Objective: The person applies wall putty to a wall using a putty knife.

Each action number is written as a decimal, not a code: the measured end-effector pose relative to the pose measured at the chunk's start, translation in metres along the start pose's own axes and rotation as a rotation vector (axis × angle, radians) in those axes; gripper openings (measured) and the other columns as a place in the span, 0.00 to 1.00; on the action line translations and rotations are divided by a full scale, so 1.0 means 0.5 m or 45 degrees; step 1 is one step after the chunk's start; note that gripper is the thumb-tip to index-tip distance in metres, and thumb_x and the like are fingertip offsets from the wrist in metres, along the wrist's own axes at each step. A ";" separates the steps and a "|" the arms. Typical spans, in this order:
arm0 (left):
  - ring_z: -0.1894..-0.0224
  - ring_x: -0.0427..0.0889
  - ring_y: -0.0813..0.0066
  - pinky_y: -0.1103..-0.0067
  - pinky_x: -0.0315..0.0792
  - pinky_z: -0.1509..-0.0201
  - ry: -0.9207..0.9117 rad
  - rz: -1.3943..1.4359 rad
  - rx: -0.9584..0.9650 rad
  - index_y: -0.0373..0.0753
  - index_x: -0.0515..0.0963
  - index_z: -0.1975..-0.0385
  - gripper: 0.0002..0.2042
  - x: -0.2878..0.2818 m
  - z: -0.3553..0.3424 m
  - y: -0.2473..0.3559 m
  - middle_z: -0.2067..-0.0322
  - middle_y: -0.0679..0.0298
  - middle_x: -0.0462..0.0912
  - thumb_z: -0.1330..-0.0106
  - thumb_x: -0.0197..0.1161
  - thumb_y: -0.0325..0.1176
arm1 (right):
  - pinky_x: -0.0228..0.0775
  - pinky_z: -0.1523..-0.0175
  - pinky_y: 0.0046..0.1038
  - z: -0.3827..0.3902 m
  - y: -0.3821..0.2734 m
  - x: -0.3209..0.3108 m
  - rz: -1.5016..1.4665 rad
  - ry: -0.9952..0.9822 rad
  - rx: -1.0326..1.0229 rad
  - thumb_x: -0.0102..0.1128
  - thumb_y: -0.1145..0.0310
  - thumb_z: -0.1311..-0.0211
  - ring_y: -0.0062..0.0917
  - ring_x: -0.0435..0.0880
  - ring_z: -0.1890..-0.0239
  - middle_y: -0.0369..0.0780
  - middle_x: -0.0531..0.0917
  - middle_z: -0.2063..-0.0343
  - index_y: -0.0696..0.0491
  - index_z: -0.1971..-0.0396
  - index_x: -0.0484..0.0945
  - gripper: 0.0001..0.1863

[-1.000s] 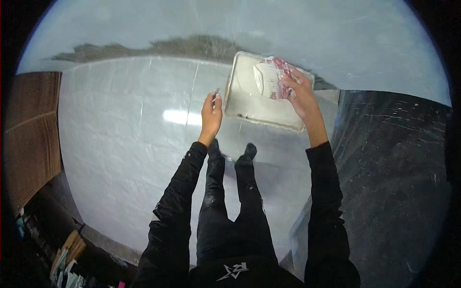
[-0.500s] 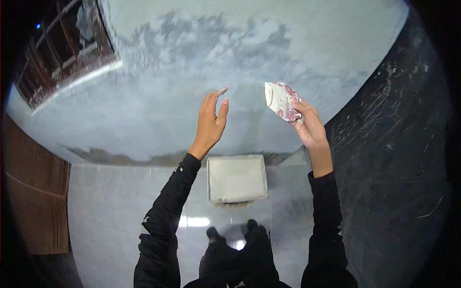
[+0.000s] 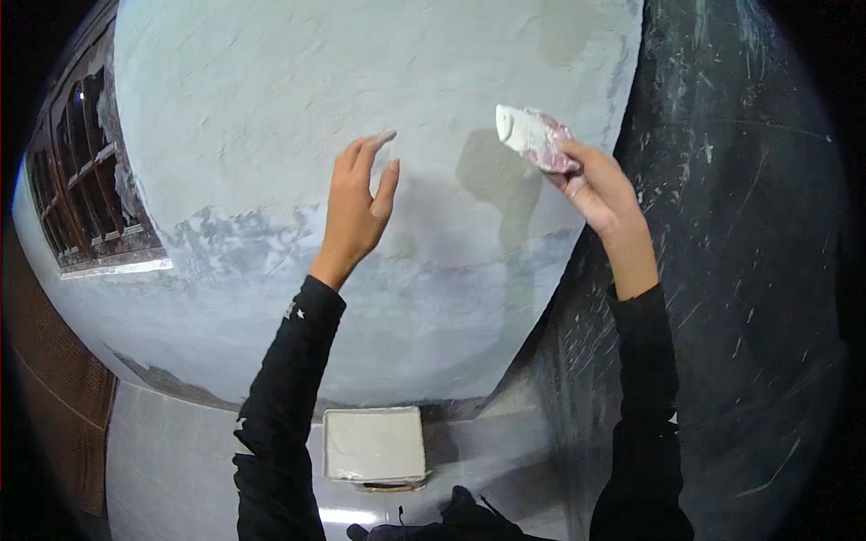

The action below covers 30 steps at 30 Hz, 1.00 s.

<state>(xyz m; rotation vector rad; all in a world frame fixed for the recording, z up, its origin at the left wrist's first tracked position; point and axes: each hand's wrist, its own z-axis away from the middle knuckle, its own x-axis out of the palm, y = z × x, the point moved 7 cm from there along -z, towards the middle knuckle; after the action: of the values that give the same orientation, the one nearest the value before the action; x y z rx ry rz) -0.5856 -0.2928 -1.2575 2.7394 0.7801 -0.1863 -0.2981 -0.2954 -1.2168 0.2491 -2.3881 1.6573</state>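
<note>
Evidently the right hand [image 3: 604, 194] was grasping a flattened red-and-white printed packet [image 3: 541, 142], pinched along its lower right side between thumb and fingers, with the whitish end tilted up and to the left. This packet was held up before the pale plastered wall [image 3: 424, 54], near that wall's right edge; whether its tip touched the plaster could not be told. A soft darker patch [image 3: 483, 162], apparently a shadow, fell on the plaster just left of it. The left hand [image 3: 354, 203] was released, raised well apart from the packet, its fingers loosely curved, its thumb spread away and its fingertips smeared with pale residue. Rough mottled grey showed across the lower part of the wall. Below, on the tiled floor [image 3: 180, 442], a rectangular tray [image 3: 370, 410] filled with smooth off-white paste [image 3: 374, 446] stood close to the floor's far edge, left of its far right corner. A dark-framed window [image 3: 95, 180] with bars lay at the wall's left, a brown ridged panel [image 3: 54, 388] stood along the floor's left edge, and a scuffed black surface [image 3: 740, 225] rose along the right. Both forearms wore black sleeves [image 3: 645, 379].
</note>
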 end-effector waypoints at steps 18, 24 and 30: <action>0.28 0.60 0.52 0.59 0.56 0.28 0.169 -0.369 0.464 0.48 0.68 0.35 0.24 0.110 -0.097 0.013 0.36 0.57 0.68 0.32 0.59 0.36 | 0.76 0.54 0.43 -0.059 -0.329 0.045 1.548 1.047 -1.795 0.58 0.61 0.34 0.51 0.84 0.56 0.53 0.85 0.61 0.53 0.52 0.81 0.15; 0.25 0.54 0.53 0.59 0.49 0.25 0.353 -0.501 0.474 0.51 0.64 0.30 0.27 0.126 -0.140 -0.028 0.32 0.57 0.64 0.30 0.56 0.40 | 0.76 0.59 0.47 -0.021 -0.237 0.147 1.697 0.626 -1.715 0.54 0.61 0.30 0.50 0.85 0.63 0.49 0.86 0.64 0.45 0.51 0.80 0.12; 0.23 0.51 0.57 0.58 0.41 0.22 0.424 -0.634 0.465 0.54 0.63 0.29 0.27 0.156 -0.136 -0.042 0.29 0.59 0.60 0.30 0.52 0.41 | 0.81 0.63 0.26 -0.024 -0.115 0.135 1.942 0.710 -2.289 0.61 0.78 0.46 0.26 0.82 0.71 0.27 0.88 0.61 0.30 0.51 0.84 0.26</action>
<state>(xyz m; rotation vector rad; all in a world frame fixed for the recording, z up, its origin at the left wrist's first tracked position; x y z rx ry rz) -0.5279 -0.2166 -1.2135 2.8867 1.6652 0.0365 -0.3469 -0.3052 -1.1424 -2.1188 -2.2994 -0.9221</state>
